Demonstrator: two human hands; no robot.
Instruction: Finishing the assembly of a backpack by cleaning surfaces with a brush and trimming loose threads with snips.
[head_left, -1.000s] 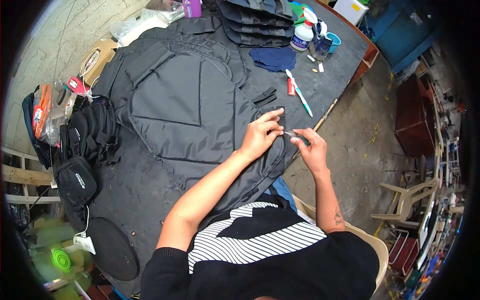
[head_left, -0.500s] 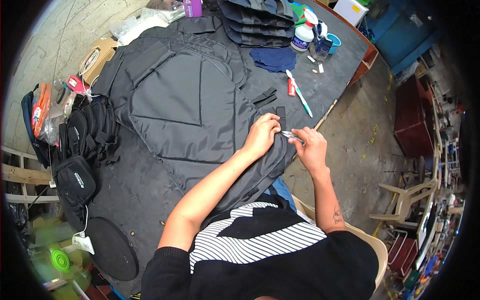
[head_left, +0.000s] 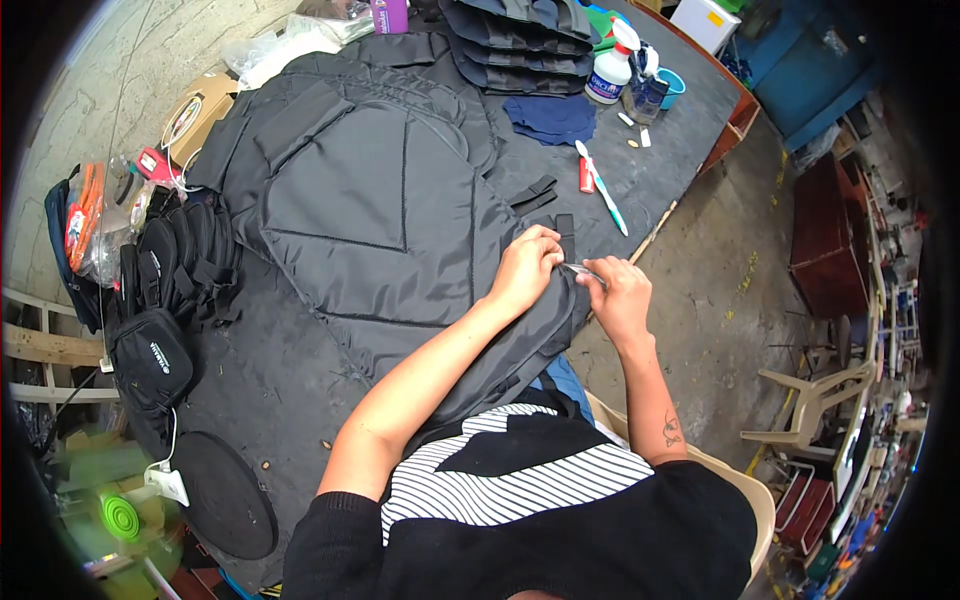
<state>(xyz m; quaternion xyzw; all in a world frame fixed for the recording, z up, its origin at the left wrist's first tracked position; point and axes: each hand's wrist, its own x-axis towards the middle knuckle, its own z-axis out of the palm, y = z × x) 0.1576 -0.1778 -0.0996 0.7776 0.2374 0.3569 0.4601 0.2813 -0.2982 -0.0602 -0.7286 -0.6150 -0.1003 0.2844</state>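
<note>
Grey fabric cover (head_left: 380, 210) spread flat on table (head_left: 660, 170), near corner bunched between both hands. Left hand (head_left: 525, 268) fingers clenched on fabric edge beside black strap (head_left: 566, 232). Right hand (head_left: 620, 295) fingers pinch small metal tool (head_left: 585, 270), tip at fabric just beyond left fingers. Judged: edge work under way at this corner; rest of cover lies untouched. Stack of similar pieces (head_left: 525, 35) far beyond fingers.

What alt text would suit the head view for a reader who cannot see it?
A person's left hand pinches the edge of a large black padded fabric cover spread on a dark worktable, while the right hand holds a small metal tool against it. Black pouches lie at the left.
</note>
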